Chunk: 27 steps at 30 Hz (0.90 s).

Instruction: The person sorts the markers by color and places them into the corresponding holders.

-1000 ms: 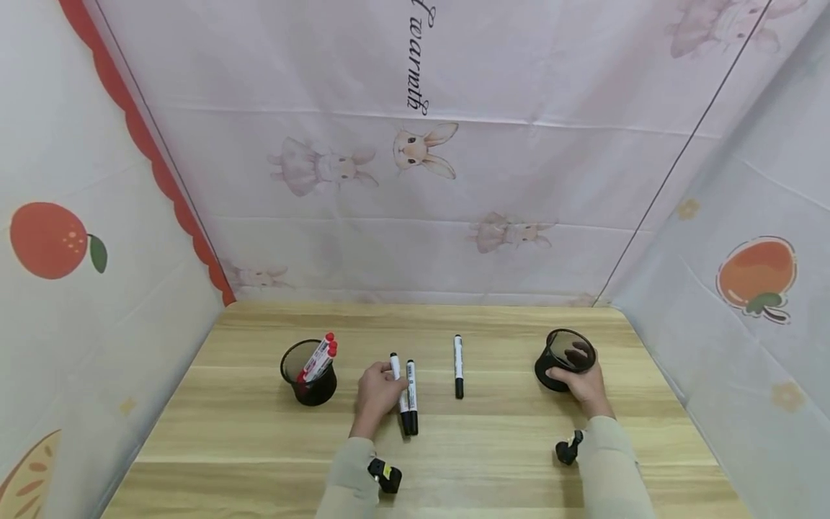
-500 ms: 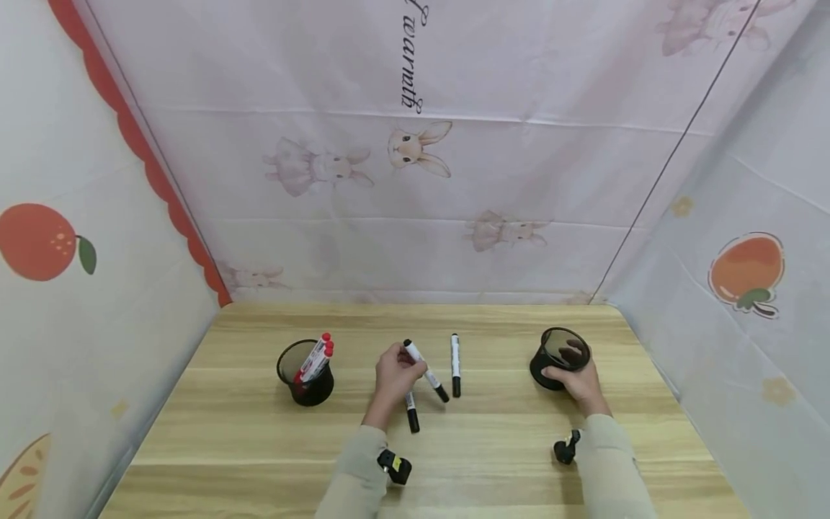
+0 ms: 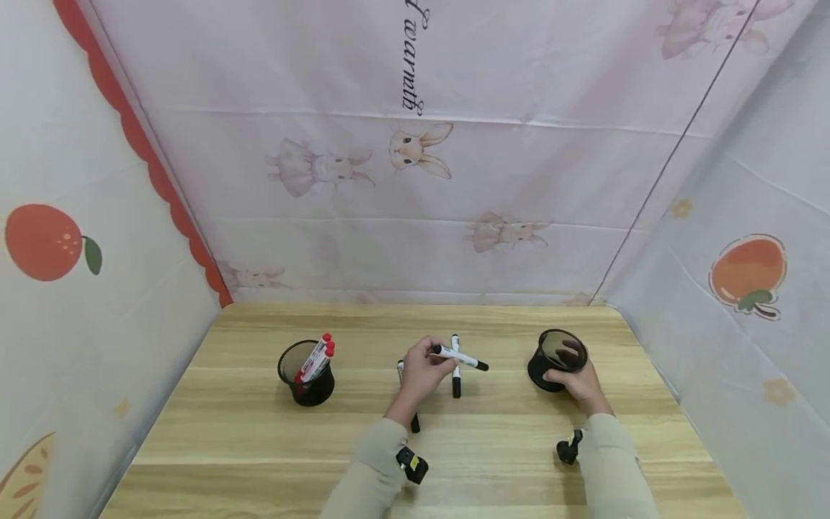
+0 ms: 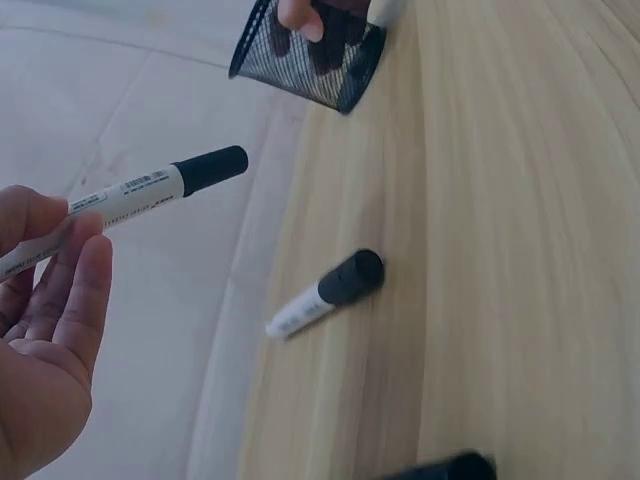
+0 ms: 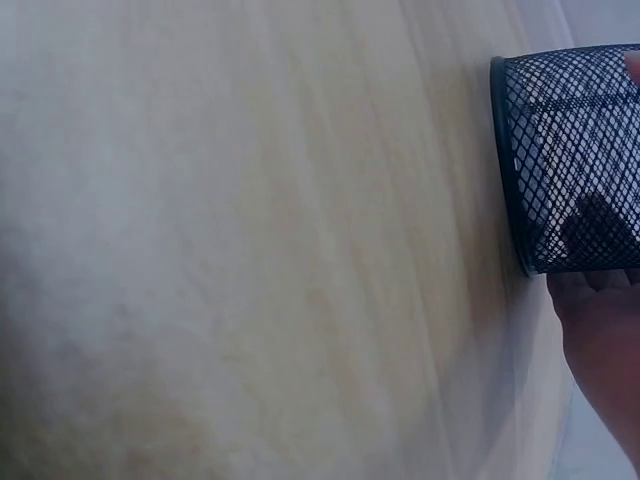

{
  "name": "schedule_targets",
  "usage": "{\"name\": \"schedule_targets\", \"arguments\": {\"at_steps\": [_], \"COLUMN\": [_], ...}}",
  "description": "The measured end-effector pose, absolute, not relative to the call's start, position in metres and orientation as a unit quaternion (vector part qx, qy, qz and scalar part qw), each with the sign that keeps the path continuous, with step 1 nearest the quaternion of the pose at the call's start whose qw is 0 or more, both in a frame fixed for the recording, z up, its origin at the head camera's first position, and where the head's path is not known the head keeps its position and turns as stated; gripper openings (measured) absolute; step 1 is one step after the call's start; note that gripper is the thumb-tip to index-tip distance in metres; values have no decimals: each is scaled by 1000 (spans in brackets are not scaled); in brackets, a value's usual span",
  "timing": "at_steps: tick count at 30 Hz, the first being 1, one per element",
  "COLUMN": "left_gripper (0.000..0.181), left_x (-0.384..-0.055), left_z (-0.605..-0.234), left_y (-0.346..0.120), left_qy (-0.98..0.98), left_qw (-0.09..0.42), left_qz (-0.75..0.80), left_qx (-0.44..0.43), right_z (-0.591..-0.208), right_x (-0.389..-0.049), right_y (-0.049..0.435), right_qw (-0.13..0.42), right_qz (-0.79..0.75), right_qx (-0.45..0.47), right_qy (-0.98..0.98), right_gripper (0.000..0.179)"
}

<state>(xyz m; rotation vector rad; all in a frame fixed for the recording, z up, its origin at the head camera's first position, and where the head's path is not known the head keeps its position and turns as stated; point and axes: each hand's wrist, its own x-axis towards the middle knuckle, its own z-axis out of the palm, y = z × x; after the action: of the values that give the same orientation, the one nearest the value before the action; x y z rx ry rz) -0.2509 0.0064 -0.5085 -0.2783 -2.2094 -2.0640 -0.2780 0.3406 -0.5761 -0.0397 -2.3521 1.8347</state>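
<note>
My left hand (image 3: 424,367) pinches a white marker with a black cap (image 4: 140,195) between thumb and fingers, held above the table with the cap pointing right. Beneath it in the head view lies a second black-capped marker (image 3: 457,386). Another marker (image 3: 416,424) lies left of that one, partly hidden by my left wrist. On the right, my right hand (image 3: 582,382) grips a black mesh pen cup (image 3: 546,366), thumb in front and fingers around the far side. The right wrist view shows the mesh cup (image 5: 570,150) upright against the wood, with part of the hand out of frame.
A second black mesh cup (image 3: 314,393) stands at the left with several red-capped markers (image 3: 318,360) leaning in it. The wooden table (image 3: 493,461) ends at a printed cloth backdrop (image 3: 363,252) behind and at both sides.
My left hand has lifted one marker off the table and carried it right, turning it from upright in view to nearly level. The right hand still holds the cup in about the same place.
</note>
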Motion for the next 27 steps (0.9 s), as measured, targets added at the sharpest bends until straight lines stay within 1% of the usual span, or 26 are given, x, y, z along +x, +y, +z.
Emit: {"name": "schedule_targets", "arguments": {"at_steps": [3, 6, 14, 19, 25, 27], "left_gripper": [19, 19, 17, 17, 19, 19], "left_x": [-250, -249, -250, -252, -240, -244], "left_z": [-509, -510, -507, -506, -478, -479], "left_y": [13, 21, 41, 53, 55, 57], "left_qy": [-715, -694, -680, -677, -675, -673], "left_qw": [42, 34, 19, 4, -10, -15], "left_qz": [-693, -714, -722, -724, -723, -723], "left_qx": [-81, -83, -128, -134, -147, -153], "right_z": [-576, -577, -575, -575, -576, -576], "right_x": [-277, -276, -277, -278, -278, -279], "right_y": [341, 341, 343, 345, 344, 342], "right_qw": [62, 56, 67, 67, 67, 66], "right_qz": [615, 620, 611, 606, 597, 600], "right_qx": [-8, -9, -14, -11, -3, -2], "right_qy": [-786, -782, -789, -793, -799, -797], "right_gripper": [88, 89, 88, 88, 87, 87]}}
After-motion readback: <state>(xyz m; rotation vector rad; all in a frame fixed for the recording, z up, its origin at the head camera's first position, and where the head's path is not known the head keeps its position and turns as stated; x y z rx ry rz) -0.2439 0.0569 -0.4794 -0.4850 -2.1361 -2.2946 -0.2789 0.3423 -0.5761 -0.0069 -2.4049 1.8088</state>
